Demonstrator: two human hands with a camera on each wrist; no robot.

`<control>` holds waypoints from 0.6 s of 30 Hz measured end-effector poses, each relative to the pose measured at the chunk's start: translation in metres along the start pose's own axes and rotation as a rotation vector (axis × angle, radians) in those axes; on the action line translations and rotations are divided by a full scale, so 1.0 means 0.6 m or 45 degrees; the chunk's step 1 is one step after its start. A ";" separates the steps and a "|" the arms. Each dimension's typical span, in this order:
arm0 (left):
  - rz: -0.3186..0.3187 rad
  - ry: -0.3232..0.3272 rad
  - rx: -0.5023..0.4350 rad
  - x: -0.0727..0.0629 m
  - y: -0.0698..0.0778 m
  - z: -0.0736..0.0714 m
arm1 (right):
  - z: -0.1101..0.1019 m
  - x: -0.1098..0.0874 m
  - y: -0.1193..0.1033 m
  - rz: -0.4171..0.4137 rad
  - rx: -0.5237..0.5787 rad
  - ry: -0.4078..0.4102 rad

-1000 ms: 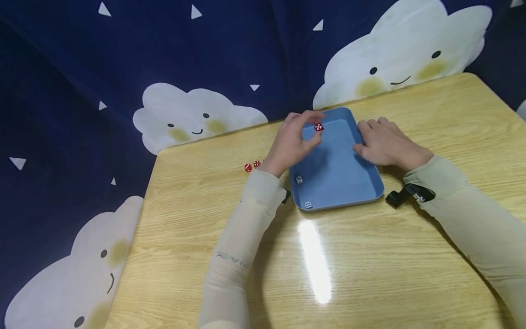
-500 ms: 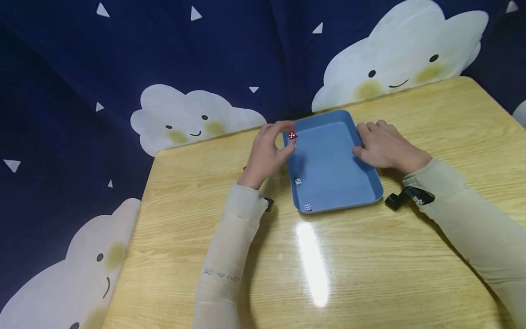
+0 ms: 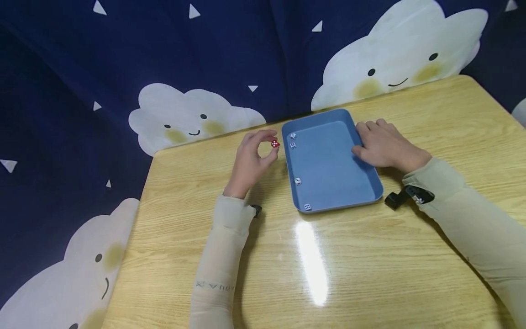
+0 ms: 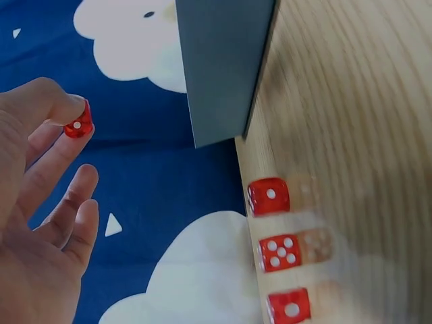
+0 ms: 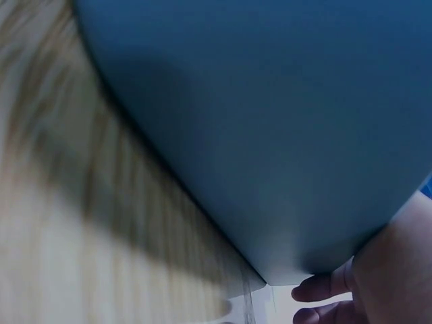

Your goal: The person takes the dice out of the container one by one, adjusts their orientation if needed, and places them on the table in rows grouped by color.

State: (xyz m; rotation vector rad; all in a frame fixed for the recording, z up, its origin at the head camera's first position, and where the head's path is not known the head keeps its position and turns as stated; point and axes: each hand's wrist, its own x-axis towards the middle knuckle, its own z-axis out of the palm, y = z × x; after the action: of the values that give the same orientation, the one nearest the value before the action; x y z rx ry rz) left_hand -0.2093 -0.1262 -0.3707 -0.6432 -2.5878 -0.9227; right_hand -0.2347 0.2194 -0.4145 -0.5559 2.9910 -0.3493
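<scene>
My left hand (image 3: 248, 162) pinches a red die (image 3: 275, 143) between thumb and index finger, just outside the left rim of a blue tray (image 3: 334, 160). In the left wrist view the same die (image 4: 79, 121) sits at the fingertips, while the other fingers are spread apart. Several white dice (image 3: 297, 181) lie inside the tray along its left side. On the right, my right hand (image 3: 382, 143) grips the tray's rim, thumb over the edge. The right wrist view shows the tray's outer wall (image 5: 270, 135) and part of the fingers (image 5: 324, 287).
Three red dice (image 4: 279, 253) stand in a row on the wooden table (image 3: 185, 196) in the left wrist view; the left hand and forearm hide them in the head view. Behind the table's back edge hangs a dark blue curtain (image 3: 230, 41) with clouds.
My left hand has moved left with the red die, from above the tray to beside it, uncovering white dice at the tray's far left. The right hand has stayed on the rim.
</scene>
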 end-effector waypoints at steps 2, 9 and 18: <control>-0.016 0.001 -0.001 -0.005 -0.004 -0.003 | 0.000 0.000 -0.001 0.000 0.001 0.001; -0.067 0.011 -0.018 -0.021 -0.020 -0.016 | -0.002 0.003 -0.002 0.001 0.001 -0.010; -0.095 0.035 -0.058 -0.034 -0.032 -0.025 | -0.005 0.001 -0.001 0.016 0.011 -0.026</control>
State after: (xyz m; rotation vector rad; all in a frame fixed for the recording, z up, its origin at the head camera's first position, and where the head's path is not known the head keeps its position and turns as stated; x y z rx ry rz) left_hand -0.1998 -0.1555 -0.3780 -0.5453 -2.5886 -1.0093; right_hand -0.2354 0.2193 -0.4117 -0.5367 2.9705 -0.3535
